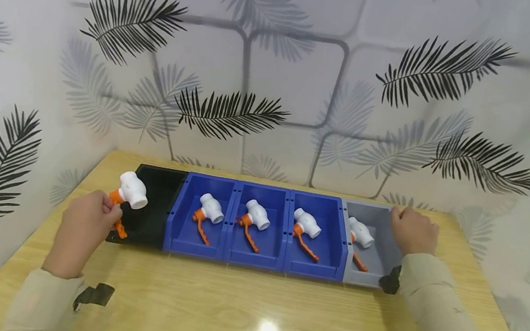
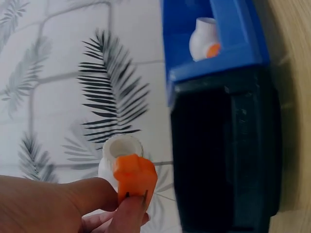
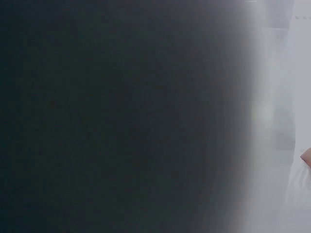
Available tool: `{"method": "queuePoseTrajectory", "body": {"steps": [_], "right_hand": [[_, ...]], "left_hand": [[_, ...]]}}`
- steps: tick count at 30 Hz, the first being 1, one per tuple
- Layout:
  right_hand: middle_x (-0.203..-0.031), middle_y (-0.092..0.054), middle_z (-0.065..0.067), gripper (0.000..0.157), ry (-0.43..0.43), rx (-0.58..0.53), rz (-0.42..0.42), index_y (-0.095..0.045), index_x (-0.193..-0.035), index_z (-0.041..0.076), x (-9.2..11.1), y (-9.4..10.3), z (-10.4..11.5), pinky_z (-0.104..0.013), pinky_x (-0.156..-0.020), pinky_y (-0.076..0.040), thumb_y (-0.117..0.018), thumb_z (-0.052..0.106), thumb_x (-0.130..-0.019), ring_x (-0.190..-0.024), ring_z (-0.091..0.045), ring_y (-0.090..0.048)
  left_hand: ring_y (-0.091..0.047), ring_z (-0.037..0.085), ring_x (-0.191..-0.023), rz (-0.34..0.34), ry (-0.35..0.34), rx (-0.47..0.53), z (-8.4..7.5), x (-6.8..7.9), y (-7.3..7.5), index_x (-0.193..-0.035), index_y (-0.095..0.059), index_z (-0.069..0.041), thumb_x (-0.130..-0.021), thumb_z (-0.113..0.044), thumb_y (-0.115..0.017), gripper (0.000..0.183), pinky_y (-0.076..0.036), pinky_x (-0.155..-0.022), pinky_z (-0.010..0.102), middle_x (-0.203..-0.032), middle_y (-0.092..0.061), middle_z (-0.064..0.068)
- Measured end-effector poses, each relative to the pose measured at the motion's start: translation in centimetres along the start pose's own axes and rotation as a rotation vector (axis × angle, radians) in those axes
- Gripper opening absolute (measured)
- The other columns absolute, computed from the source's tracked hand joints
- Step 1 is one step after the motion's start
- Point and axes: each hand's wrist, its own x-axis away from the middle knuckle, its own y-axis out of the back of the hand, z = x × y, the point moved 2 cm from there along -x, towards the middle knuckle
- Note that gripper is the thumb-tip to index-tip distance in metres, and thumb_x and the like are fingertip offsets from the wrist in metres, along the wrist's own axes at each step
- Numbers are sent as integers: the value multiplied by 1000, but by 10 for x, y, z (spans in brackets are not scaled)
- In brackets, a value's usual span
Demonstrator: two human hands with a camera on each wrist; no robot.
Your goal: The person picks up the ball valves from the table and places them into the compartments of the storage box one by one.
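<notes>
My left hand pinches a white ball valve by its orange lever handle, holding it up over the left side of the black bin. In the left wrist view the thumb and fingers close on the orange handle, and the valve's round white opening faces up. At the other end of the row, my right hand has its fingers curled over the right wall of the grey bin. A white ball valve with an orange handle lies inside that bin. A dark blur fills most of the right wrist view.
Between the black and grey bins stand three joined blue bins, the left one, the middle one and the right one. Each holds one white ball valve. They stand on a wooden table against a leaf-patterned wall covering.
</notes>
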Motion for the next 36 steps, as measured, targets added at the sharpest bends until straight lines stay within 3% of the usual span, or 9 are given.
{"method": "queuePoseTrajectory", "body": {"steps": [6,10,15,22,32,36], "right_hand": [[-63,-54,-15,52,-3,1,4,-51,-69,4,2,-1,8,-57,-63,-34,-26,39,-97,-63,-37,-53],[-69,-57,-19,52,-7,4,3,-53,-71,2,2,2,10,-58,-65,-35,-27,39,-97,-68,-41,-55],[-74,-59,-22,53,-17,9,-1,-55,-74,1,1,5,8,-58,-66,-35,-27,39,-98,-71,-43,-56],[-65,-56,-16,51,-18,-3,-3,-53,-70,3,4,6,9,-57,-65,-35,-28,38,-97,-65,-38,-54],[-60,-52,-14,50,-21,10,-27,-50,-67,4,7,7,8,-56,-62,-35,-29,36,-98,-60,-36,-52],[-61,-53,-15,50,-19,7,-27,-51,-67,3,6,6,6,-56,-62,-35,-29,36,-98,-61,-36,-53]], "left_hand": [[-41,19,-45,-1,11,-7,15,-12,-15,-66,-47,0,-81,-2,-53,17,-33,-43,30,-54,-42,5],[-38,20,-43,-34,-12,-22,16,-17,-24,-62,-43,-1,-79,2,-52,20,-31,-40,31,-52,-36,4],[-40,22,-43,-82,-75,-51,11,-21,-35,-64,-45,1,-78,3,-55,18,-34,-40,34,-53,-41,8],[-44,24,-43,-72,-113,-71,9,-21,-51,-62,-45,2,-77,4,-57,19,-38,-41,40,-52,-42,10],[-53,36,-49,-60,-122,-105,5,-28,-64,-69,-49,9,-76,3,-60,15,-44,-47,49,-56,-51,20],[-56,41,-52,-24,-85,-112,8,-30,-72,-70,-50,10,-76,2,-58,13,-44,-49,52,-60,-54,26]]}}
